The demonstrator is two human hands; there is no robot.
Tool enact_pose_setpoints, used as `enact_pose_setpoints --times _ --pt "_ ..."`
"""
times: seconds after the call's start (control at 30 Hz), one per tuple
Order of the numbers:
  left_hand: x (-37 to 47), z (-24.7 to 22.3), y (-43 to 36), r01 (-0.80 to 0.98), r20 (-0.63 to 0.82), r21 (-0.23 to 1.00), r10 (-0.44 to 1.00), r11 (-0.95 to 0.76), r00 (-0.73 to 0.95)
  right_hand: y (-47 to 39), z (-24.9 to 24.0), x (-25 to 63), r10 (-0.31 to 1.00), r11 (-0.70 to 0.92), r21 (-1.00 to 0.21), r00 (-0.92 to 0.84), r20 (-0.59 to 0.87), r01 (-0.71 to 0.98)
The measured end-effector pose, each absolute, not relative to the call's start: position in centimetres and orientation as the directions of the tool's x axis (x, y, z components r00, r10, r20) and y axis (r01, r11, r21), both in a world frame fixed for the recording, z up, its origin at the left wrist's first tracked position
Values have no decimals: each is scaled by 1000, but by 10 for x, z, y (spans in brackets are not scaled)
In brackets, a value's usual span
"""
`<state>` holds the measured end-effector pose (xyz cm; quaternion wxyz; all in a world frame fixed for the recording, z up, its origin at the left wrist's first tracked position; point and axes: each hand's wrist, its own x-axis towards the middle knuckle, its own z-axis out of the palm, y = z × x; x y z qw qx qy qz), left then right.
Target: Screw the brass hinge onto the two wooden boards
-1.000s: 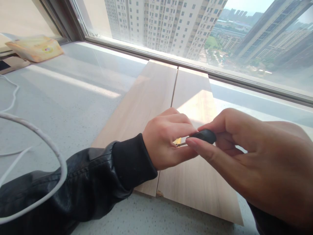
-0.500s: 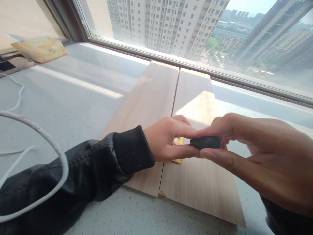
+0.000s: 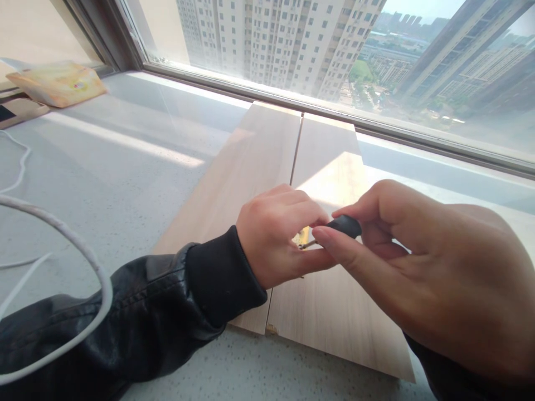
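My right hand (image 3: 434,267) pinches the black handle of a small screwdriver (image 3: 345,225) between thumb and fingers. Its thin metal shaft slants down to the left, the tip at a screw on a brass-coloured hinge (image 3: 304,236). My left hand (image 3: 280,231) rests on the boards, thumb and index finger curled around the screwdriver near where handle meets shaft; their tips are partly hidden by my right thumb. Two pale wooden boards, a left one (image 3: 246,161) and a right one (image 3: 334,317), lie side by side with a narrow gap; the hinge is mostly covered by my left hand.
The boards lie on a speckled white sill (image 3: 137,189) against a window frame (image 3: 234,92). A white cable (image 3: 90,256) loops in at the left, over my left sleeve. A yellow soft packet (image 3: 58,86) lies at the back left. One board has a chipped edge.
The screwdriver has tilted, its handle now angled up to the right, and its shaft and tip show on the hinge. Both hands have shifted slightly left; my left hand is more curled.
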<state>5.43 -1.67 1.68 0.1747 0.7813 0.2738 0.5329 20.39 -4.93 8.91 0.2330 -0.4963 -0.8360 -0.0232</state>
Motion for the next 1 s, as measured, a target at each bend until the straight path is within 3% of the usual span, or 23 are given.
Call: enact_pose_setpoints --times 0.13,0.27,0.47,0.7,0.83,1.0 --pt "54 16 -16 228 736 548 593 -805 327 -52 89 204 808 475 -132 -372 456 870" --pt "52 18 -12 98 703 598 580 -795 411 -52 86 204 802 477 -126 -372 467 870" --pt "50 19 -6 20 640 656 571 -754 515 -50 80 207 828 501 -282 -358 431 818" --pt "50 20 -7 -100 592 737 567 -668 574 -43 85 219 762 644 -436 -577 294 628" --pt "50 19 -5 -212 588 760 510 -615 628 -45 84 218 750 662 -360 -570 336 658" --pt "49 16 -2 -226 571 770 486 -597 662 -52 77 216 764 626 -255 -512 394 737"
